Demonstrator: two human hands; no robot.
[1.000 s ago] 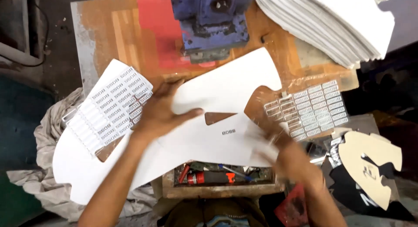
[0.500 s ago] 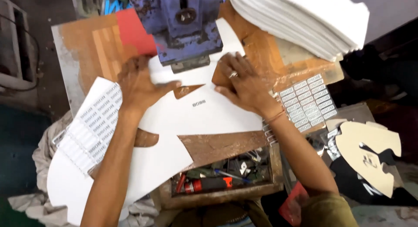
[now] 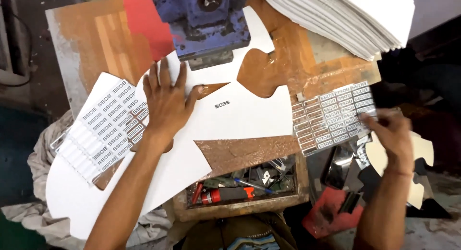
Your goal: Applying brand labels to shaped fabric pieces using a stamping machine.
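Note:
My left hand lies flat, fingers spread, on a large white cut-out sheet that runs under the blue press machine at the top. A small dark printed mark shows on the sheet near its middle. My right hand is at the right, blurred, its fingers touching the lower right corner of a clear sheet of small labels. Whether it grips that sheet I cannot tell. A second label sheet lies left of my left hand.
A tall stack of white sheets sits at the top right. Below the wooden bench top, an open tray holds tools and scraps. Cream and black cut pieces lie at the right. Cloth hangs at the left.
My right hand has left the white sheet and moved right to the label sheet. My left hand stays pressed on the white sheet, which lies under the press.

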